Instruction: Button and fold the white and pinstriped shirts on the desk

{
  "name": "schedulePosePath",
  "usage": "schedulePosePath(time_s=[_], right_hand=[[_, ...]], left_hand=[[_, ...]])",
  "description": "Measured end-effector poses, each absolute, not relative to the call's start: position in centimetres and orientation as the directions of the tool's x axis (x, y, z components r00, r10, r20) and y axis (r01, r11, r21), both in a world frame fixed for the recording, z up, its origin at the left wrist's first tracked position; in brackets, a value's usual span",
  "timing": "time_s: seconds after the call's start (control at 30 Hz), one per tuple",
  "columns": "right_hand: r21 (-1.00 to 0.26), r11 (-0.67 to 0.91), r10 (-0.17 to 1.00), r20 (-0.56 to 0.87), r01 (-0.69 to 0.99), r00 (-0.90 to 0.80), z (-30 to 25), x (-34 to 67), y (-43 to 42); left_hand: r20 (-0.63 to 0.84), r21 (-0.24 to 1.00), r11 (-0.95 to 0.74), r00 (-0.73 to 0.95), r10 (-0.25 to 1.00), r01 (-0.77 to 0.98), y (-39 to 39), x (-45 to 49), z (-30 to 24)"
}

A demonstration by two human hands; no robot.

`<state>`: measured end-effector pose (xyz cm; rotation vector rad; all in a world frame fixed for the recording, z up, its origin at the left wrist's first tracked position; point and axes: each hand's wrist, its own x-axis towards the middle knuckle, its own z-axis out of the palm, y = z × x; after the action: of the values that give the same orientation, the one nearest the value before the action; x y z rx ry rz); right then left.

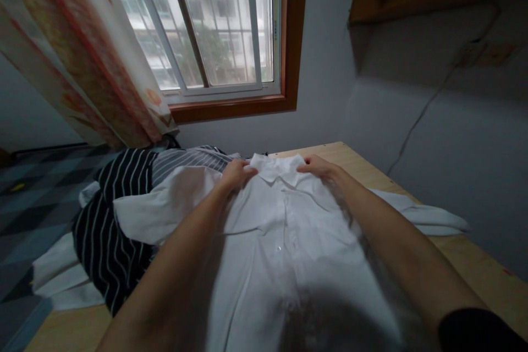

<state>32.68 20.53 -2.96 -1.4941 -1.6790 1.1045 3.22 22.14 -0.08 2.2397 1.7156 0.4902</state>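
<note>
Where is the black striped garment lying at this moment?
In the head view, the black striped garment lies on the left part of the wooden table, beside the white shirt and left of the left hand.

Dim window (214,22) daylight, warped blurry edges

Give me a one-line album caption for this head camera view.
Both hands, left hand and right hand, rest at the collar of a white shirt spread on a wooden table.
</note>
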Motion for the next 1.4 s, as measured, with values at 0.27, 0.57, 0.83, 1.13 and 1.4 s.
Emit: schedulePosePath(time_s=[0.27,0.57,0.83,1.13,1.4], right_hand=[[-0.997,-0.057,0.989,-0.050,-0.044,-0.138,0.1,33.6,19.0],[-0.995,0.094,0.986,0.097,-0.028,-0.133,-1.0,33.7,19.4],[-0.959,0.213,0.974,0.193,0.188,-0.119,-0.7,32.9,19.5],[-0.841,0.282,0.894,0.405,0.461,0.192,-0.8,32.7,22.0],[-0.513,-0.029,0.821,0.477,0.858,0.313,-0.1,31.1,21.3]], left_hand=[[0.020,0.743,-0.161,0.218,0.976,0.650,21.6,3.5,0.2],[0.141,0.894,-0.186,0.138,0.980,0.408,22.3,3.5,0.2],[-0.023,0.968,-0.040,0.249,0.968,0.249,23.3,3.6,1.4],[0.278,0.871,-0.308,0.133,0.951,0.383,25.0,4.4,1.4],[0.419,0.409,-0.244,0.056,0.906,0.879,24.1,5.6,1.3]])
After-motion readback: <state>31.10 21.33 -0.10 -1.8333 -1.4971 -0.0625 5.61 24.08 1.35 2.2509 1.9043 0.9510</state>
